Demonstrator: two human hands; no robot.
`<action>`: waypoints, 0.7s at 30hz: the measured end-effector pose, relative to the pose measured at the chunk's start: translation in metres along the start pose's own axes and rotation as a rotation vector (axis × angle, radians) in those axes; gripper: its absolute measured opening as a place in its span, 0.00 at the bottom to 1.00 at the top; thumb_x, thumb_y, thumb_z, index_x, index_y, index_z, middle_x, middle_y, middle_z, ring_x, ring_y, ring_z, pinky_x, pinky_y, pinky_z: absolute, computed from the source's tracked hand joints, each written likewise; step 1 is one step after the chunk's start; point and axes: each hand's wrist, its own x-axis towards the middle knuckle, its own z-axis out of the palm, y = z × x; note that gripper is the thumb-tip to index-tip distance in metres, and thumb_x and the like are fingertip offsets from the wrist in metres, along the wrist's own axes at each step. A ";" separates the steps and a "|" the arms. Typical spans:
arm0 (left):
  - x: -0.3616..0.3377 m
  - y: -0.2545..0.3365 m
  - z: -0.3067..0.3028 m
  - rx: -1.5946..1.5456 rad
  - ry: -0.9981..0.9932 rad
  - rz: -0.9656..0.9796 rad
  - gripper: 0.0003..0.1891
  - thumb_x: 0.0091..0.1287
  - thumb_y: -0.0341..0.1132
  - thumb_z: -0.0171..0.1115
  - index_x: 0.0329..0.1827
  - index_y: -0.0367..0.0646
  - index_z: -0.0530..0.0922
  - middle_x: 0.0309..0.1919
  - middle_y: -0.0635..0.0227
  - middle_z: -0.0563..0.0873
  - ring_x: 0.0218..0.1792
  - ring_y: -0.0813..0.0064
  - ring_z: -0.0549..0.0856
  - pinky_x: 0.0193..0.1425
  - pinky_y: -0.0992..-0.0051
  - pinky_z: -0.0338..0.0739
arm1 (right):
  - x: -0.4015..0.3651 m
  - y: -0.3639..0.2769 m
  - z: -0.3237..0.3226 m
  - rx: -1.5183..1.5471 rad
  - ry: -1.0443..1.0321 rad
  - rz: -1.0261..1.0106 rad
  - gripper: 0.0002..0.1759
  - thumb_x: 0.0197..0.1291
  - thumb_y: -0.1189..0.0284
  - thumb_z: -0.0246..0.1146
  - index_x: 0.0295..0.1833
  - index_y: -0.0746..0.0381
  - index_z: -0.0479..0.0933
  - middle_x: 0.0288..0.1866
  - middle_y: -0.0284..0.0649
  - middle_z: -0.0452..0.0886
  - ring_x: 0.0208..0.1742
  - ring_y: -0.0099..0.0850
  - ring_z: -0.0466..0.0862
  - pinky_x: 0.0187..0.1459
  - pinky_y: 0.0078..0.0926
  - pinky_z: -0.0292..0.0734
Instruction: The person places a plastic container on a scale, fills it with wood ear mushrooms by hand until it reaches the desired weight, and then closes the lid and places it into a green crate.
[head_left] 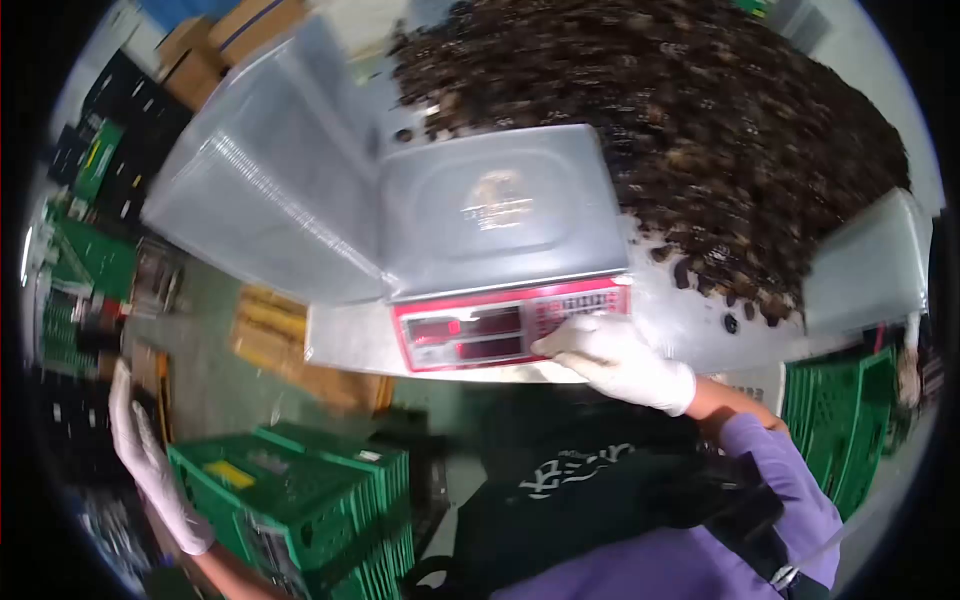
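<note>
At the far left I see my left hand [150, 470] in a white glove, held up with the fingers stretched and spread; its grip is released and it holds nothing. Just beside it, to the right, stand stacked green crates [300, 490] on the floor, and the hand is near them but I cannot tell if it touches. Higher, on the left part of the surface [345, 340], a tall stack of clear trays [255, 190] is lying tilted, and its end is touching the left side of the scale [500, 210]. The scale stands at the near edge of the surface, in the middle, with a bare steel platter and a red panel [470, 338] facing me. My right hand [620, 362], also gloved in white, rests on the right end of this panel, with the fingertips on the keys; the grip is released, with nothing in it. Behind and to the right of the scale a big pile [700, 120] of dark dried pieces covers the surface. At the far right a white tub [870, 265] stands against this pile.
</note>
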 end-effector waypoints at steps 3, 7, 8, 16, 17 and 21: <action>0.120 0.089 0.045 -0.099 0.073 0.298 0.24 0.76 0.27 0.45 0.74 0.39 0.69 0.71 0.60 0.74 0.72 0.65 0.71 0.77 0.65 0.58 | -0.021 -0.001 -0.002 -0.079 0.041 -0.023 0.12 0.63 0.71 0.61 0.50 0.61 0.82 0.42 0.39 0.83 0.43 0.41 0.83 0.46 0.38 0.78; 0.212 0.076 0.075 -0.127 -0.377 0.134 0.15 0.70 0.24 0.55 0.59 0.36 0.80 0.54 0.66 0.84 0.56 0.76 0.81 0.64 0.76 0.71 | -0.069 0.003 -0.008 -0.209 0.245 0.041 0.11 0.63 0.72 0.61 0.49 0.60 0.82 0.41 0.38 0.83 0.43 0.39 0.84 0.45 0.38 0.79; 0.228 0.062 0.071 -0.187 -0.495 0.107 0.11 0.70 0.26 0.58 0.53 0.35 0.81 0.47 0.71 0.83 0.50 0.80 0.80 0.58 0.78 0.72 | -0.083 0.007 -0.010 -0.210 0.316 0.082 0.10 0.62 0.73 0.62 0.49 0.59 0.82 0.41 0.38 0.84 0.43 0.39 0.85 0.44 0.37 0.80; 0.229 0.059 0.073 -0.285 -0.621 0.116 0.09 0.59 0.25 0.66 0.37 0.41 0.74 0.32 0.81 0.70 0.36 0.85 0.70 0.48 0.84 0.66 | -0.143 0.029 -0.020 -0.144 0.514 0.426 0.06 0.62 0.74 0.63 0.44 0.60 0.82 0.44 0.38 0.86 0.41 0.39 0.87 0.44 0.34 0.83; 0.230 0.058 0.073 -0.285 -0.626 0.105 0.10 0.59 0.24 0.66 0.39 0.41 0.74 0.32 0.81 0.71 0.36 0.85 0.71 0.48 0.84 0.66 | -0.144 0.035 -0.023 -0.144 0.500 0.416 0.06 0.62 0.74 0.63 0.43 0.60 0.82 0.44 0.38 0.86 0.41 0.40 0.87 0.45 0.34 0.83; 0.240 0.033 0.064 -0.370 -0.522 0.090 0.13 0.60 0.23 0.67 0.44 0.42 0.74 0.34 0.80 0.72 0.37 0.85 0.73 0.48 0.84 0.67 | -0.134 0.075 -0.035 -0.277 0.426 0.407 0.06 0.62 0.75 0.64 0.44 0.63 0.83 0.41 0.42 0.85 0.39 0.40 0.86 0.43 0.31 0.82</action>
